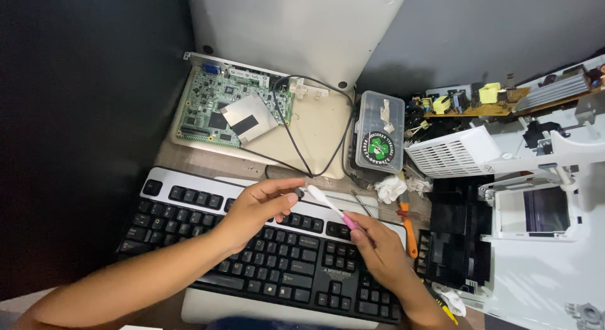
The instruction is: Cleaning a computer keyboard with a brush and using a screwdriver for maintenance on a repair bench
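My right hand (384, 251) holds a white and pink brush-like tool (331, 207) by its pink handle, angled up to the left over a black keyboard (277, 260). My left hand (255, 207) reaches in from the left, thumb and fingers pinching the tool's dark tip. Both hands hover above the keyboard's middle and right keys.
A green circuit board (220, 109) lies on a beige panel (315, 125) behind the keyboard, with black cables looping across. A clear plastic box (379, 131) stands to its right. An orange-handled screwdriver (409, 232), crumpled tissue (391, 188) and opened white and black device parts (529, 197) fill the right side.
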